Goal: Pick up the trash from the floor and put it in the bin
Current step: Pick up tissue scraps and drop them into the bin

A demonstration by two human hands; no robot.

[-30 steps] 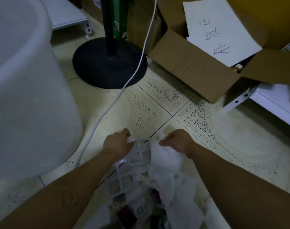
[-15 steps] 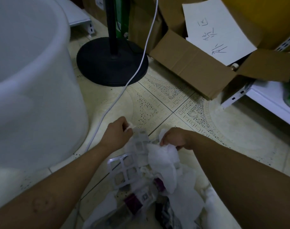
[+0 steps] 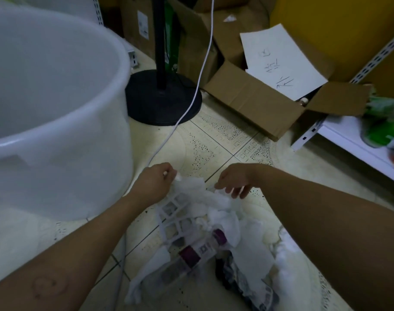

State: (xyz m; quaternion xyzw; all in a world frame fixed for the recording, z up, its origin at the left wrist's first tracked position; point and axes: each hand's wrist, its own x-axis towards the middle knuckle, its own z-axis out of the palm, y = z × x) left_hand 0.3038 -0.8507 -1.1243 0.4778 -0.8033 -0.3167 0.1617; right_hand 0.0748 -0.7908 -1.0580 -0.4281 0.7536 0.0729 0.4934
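Littering patterned floor tiles [image 3: 216,140], trash [image 3: 205,223] lies beside the bin [image 3: 63,135].

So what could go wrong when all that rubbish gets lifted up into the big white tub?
The pile is loose tissue, a plastic grid and wrappers, so bits may drop on the way up. Only the left hand pinches it; the right hand looks open. The white cable runs past the left hand and could get snagged. The bin has a high rim to clear.
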